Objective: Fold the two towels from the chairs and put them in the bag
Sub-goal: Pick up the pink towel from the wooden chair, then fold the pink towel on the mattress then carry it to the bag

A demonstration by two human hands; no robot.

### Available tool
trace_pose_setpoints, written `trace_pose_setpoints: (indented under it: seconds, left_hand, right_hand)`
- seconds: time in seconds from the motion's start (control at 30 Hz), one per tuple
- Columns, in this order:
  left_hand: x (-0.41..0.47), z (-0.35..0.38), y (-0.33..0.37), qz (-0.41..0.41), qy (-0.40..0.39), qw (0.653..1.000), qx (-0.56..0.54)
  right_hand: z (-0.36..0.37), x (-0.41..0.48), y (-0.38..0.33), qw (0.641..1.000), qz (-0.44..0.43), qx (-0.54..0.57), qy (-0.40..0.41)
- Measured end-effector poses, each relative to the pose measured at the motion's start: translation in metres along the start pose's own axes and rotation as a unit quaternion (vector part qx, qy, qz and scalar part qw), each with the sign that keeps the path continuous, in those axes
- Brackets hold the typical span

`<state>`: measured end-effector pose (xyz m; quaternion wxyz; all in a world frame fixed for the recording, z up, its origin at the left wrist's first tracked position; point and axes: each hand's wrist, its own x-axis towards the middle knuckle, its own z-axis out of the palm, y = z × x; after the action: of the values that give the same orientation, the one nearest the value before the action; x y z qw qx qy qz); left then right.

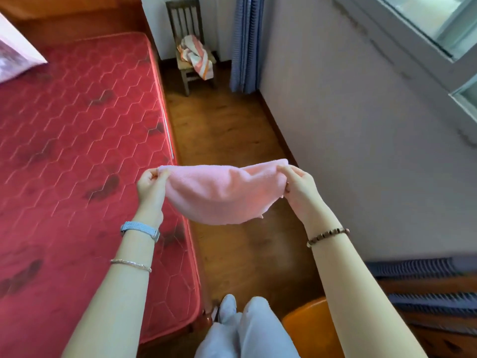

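Note:
A pink towel hangs doubled over in the air above the wooden floor, sagging in a curve between my hands. My left hand pinches its left top corner, and my right hand pinches the right top corner. A second towel, white with orange and pink stripes, lies crumpled on the seat of a dark wooden chair at the far end of the room. No bag is in view.
A bed with a red quilted mattress fills the left side. A wooden floor strip runs between the bed and the white wall. An orange seat is by my right leg. Blue curtain hangs beside the far chair.

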<state>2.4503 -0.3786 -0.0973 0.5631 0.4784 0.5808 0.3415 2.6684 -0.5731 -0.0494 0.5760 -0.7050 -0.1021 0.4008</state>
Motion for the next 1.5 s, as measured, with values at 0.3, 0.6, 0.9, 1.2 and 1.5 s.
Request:
trace_pose_setpoints:
  seconds: [0.3,0.6,0.9,1.2,1.5]
  left_hand:
    - [0.043,-0.021,0.003,-0.034,0.082,0.994,-0.065]
    - [0.086,-0.049,0.005,-0.042,0.237,0.960,-0.145]
    - [0.083,-0.107,-0.015,-0.048,0.382,0.900,-0.202]
    - [0.090,-0.181,-0.040,-0.067,0.497,0.832,-0.238]
    - [0.097,-0.254,-0.029,-0.082,0.538,0.794,-0.271]
  right_hand:
    - [0.048,0.083,-0.039,0.993,0.012,-0.044,-0.105]
    - [0.129,0.171,-0.085,0.948,-0.015,-0.122,-0.294]
    - [0.244,0.207,-0.080,0.914,0.011,-0.150,-0.377]
    - [0.378,0.198,-0.062,0.887,0.046,-0.204,-0.411]
    - [0.498,0.169,-0.063,0.841,0.018,-0.272,-0.467]
